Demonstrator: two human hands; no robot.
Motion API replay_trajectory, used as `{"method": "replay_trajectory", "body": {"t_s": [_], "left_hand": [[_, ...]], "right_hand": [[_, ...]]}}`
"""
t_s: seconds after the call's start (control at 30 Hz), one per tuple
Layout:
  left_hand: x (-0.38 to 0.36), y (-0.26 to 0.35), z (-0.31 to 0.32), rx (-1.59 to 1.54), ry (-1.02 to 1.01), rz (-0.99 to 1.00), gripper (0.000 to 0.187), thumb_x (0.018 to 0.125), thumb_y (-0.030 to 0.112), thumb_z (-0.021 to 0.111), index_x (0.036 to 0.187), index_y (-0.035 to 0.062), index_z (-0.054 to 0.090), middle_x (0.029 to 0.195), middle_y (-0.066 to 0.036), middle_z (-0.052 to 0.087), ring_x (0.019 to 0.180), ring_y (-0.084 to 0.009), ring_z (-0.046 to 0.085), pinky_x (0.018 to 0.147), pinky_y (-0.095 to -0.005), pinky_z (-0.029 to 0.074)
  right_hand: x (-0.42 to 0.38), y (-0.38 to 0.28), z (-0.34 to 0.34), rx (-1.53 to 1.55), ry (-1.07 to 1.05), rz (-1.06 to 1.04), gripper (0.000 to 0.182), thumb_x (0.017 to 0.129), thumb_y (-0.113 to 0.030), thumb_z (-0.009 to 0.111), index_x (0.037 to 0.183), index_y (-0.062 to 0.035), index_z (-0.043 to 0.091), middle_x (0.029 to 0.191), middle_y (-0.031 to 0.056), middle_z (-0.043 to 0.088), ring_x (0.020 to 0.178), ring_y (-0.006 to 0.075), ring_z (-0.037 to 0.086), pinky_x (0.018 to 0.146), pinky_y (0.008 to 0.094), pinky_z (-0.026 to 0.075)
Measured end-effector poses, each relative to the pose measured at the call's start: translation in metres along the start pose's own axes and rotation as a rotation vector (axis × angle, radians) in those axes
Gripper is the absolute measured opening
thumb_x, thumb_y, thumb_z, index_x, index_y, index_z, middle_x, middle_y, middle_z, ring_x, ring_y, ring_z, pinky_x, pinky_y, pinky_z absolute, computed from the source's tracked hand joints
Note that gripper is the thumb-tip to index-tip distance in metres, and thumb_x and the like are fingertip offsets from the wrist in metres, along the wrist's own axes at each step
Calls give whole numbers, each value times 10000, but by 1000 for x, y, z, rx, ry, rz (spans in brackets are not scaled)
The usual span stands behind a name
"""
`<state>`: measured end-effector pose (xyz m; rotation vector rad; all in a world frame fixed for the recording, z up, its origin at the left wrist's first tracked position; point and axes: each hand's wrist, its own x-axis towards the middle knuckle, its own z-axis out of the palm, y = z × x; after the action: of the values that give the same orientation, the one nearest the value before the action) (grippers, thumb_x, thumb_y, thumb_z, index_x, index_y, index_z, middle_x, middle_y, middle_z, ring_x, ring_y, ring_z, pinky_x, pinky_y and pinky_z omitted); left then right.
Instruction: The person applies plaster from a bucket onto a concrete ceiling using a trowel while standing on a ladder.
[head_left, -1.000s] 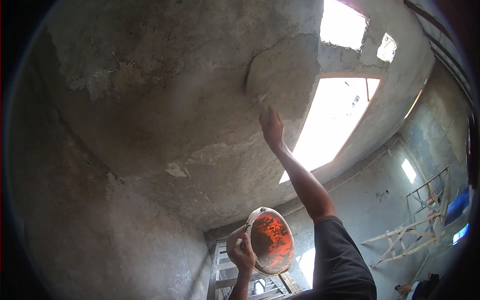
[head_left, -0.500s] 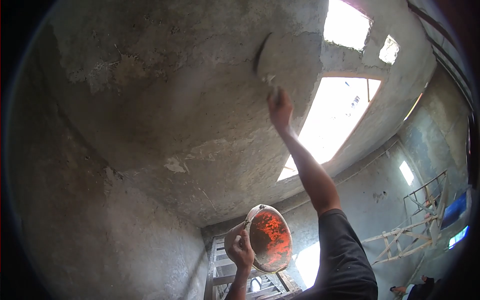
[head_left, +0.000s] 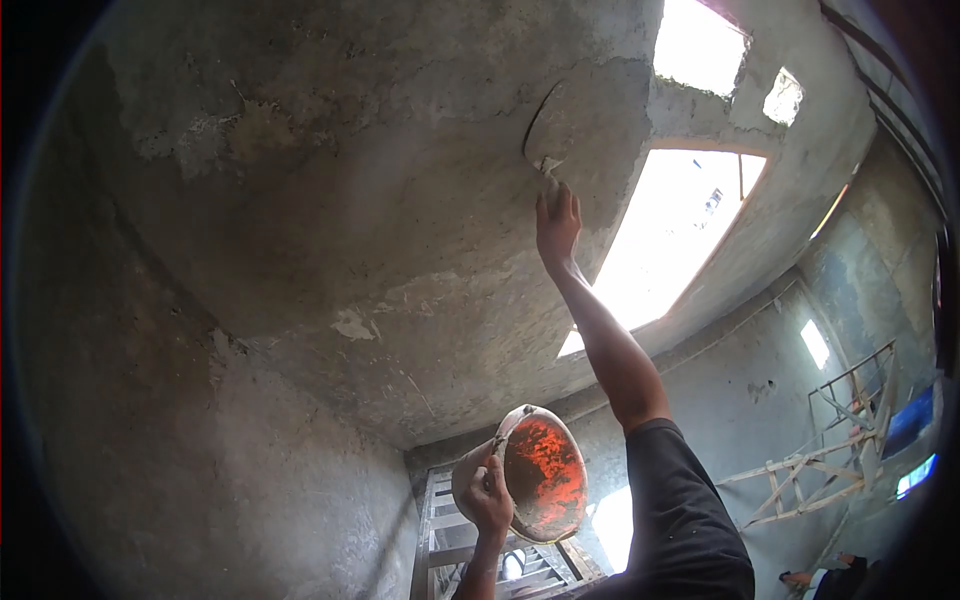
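Right hand (head_left: 558, 228): fingers closed round trowel (head_left: 552, 125) handle, blade against wall (head_left: 300, 220) near upper left corner of window (head_left: 680, 225). Left hand (head_left: 487, 502): fingers clamped on bucket (head_left: 562, 475) rim. Risks: blade over-tilt gouging wall; slack grip dropping bucket.

Two hands (head_left: 558, 232) (head_left: 487, 497), one trowel (head_left: 550, 127), one bucket (head_left: 546, 478)
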<state>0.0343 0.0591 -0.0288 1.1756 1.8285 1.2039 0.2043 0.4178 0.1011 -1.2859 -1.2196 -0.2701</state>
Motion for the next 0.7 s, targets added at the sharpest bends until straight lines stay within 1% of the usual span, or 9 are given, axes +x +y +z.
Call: {"method": "replay_trajectory", "body": {"t_s": [0.03, 0.1, 0.23, 0.3, 0.33, 0.4, 0.43, 0.5, 0.7], "left_hand": [[0, -7, 3, 2, -6, -5, 434, 917, 296, 584, 606, -7, 583, 530, -98, 540, 504, -216, 509, 535, -370, 382], [5, -28, 11, 31, 102, 210, 330, 909, 262, 593, 720, -2, 650, 641, -92, 614, 605, -219, 574, 607, -352, 432], [5, -18, 5, -27, 25, 152, 221, 893, 218, 604, 890, 15, 692, 843, -97, 668, 809, -239, 625, 746, -345, 464], [4, 9, -8, 90, -183, -225, 240, 903, 232, 595, 920, 15, 697, 871, -112, 676, 831, -226, 637, 749, -337, 470], [4, -1, -3, 89, -181, -228, 240, 903, 232, 595, 920, 15, 697, 871, -112, 676, 831, -226, 637, 749, -337, 470], [6, -31, 12, 71, 111, 236, 355, 926, 299, 575, 785, -10, 677, 648, -93, 626, 612, -192, 597, 595, -333, 444], [5, -22, 9, 72, 113, 236, 355, 926, 299, 575, 785, -10, 677, 648, -93, 626, 612, -192, 597, 595, -333, 444], [3, 3, -4, 50, -49, -31, 415, 931, 324, 569, 726, -26, 656, 572, -87, 585, 540, -181, 559, 545, -339, 416], [2, -7, 1, -11, 10, 58, 364, 916, 291, 597, 772, -34, 671, 671, -111, 619, 625, -187, 585, 603, -316, 435]], "right_hand": [[-5, 5, 4, -35, -11, -16, 387, 871, -191, 636, 1189, -7, 516, 1061, 214, 587, 891, 402, 610, 747, 435, 500], [-31, 12, 4, -34, -117, -6, 408, 876, -202, 625, 1220, -27, 494, 1080, 223, 575, 900, 412, 610, 746, 442, 506], [-95, 32, -20, 49, -334, -105, 431, 868, -211, 635, 1246, -66, 488, 1093, 220, 581, 909, 412, 622, 736, 444, 519], [-103, 33, -38, 99, -438, -83, 401, 858, -194, 641, 1209, -43, 519, 1039, 226, 604, 920, 396, 629, 747, 441, 520], [-97, 39, -35, 137, -263, -242, 365, 860, -185, 634, 1169, -12, 542, 974, 237, 615, 887, 389, 633, 729, 431, 515], [-70, 43, -31, 72, -170, -82, 339, 859, -184, 638, 1123, 13, 559, 938, 236, 619, 838, 389, 628, 698, 420, 505], [-48, 36, -28, 34, -72, -32, 333, 856, -181, 641, 1115, 11, 561, 928, 231, 619, 824, 393, 623, 693, 421, 498], [-3, 17, -26, 39, 51, -1, 321, 852, -175, 643, 1103, 10, 564, 918, 228, 618, 820, 390, 619, 699, 425, 488], [1, -4, 3, 78, -108, -39, 413, 858, -243, 641, 1173, 9, 553, 1019, 239, 630, 926, 374, 631, 795, 420, 494]]}}
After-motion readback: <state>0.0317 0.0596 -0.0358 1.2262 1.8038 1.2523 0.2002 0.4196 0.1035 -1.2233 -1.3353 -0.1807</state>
